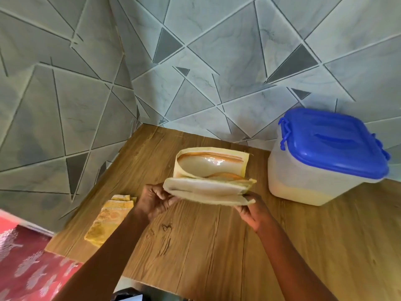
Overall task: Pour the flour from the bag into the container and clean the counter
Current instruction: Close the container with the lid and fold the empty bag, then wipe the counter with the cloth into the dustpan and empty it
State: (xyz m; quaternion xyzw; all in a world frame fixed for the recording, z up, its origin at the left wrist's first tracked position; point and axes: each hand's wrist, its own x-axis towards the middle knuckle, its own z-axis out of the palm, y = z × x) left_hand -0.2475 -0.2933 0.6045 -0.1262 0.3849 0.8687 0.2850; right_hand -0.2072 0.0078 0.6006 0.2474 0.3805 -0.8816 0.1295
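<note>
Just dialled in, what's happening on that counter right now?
A person holds the flour bag over the wooden counter, the left hand pinching its folded left end and the right hand gripping the right end. The bag's top stands open. The container sits to the right with its blue lid on. A folded yellow cloth lies to the left.

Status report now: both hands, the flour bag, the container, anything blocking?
Left hand and right hand both gripping flour bag, mouth open. Container to the right, blue lid on. Yellow cloth lies left, path clear.
</note>
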